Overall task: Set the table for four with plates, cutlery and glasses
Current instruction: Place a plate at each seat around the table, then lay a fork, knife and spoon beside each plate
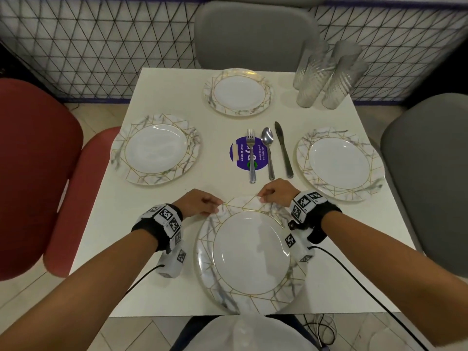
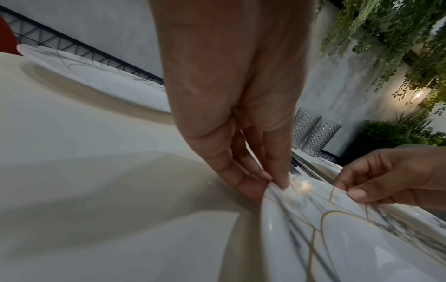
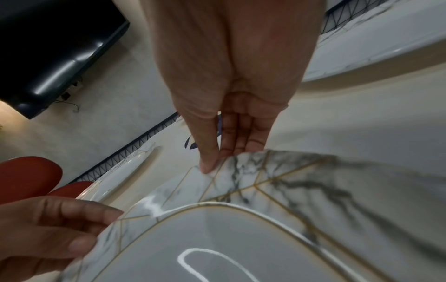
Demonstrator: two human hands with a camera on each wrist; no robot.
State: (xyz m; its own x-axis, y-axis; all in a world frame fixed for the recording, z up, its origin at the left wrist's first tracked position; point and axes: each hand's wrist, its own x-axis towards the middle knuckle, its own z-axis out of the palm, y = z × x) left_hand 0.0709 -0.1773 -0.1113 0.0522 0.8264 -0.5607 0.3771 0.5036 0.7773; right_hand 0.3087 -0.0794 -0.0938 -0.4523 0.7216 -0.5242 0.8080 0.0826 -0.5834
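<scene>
A marbled, gold-lined near plate (image 1: 250, 254) lies at the table's front edge. My left hand (image 1: 202, 202) pinches its far-left rim (image 2: 277, 192), thumb on top and fingers under. My right hand (image 1: 274, 192) pinches the far-right rim (image 3: 217, 167) the same way. Three more plates lie on the table: left plate (image 1: 155, 148), far plate (image 1: 238, 91), right plate (image 1: 339, 162). A fork (image 1: 251, 155), spoon (image 1: 269, 150) and knife (image 1: 284, 148) lie side by side in the middle. Several ribbed glasses (image 1: 326, 77) stand at the far right corner.
A round purple sticker (image 1: 240, 153) sits under the fork on the white table (image 1: 177, 102). A red chair (image 1: 38, 173) stands left, grey chairs stand at the far side (image 1: 253, 34) and right (image 1: 428, 173). A mesh fence backs the table. Cables hang below the front edge.
</scene>
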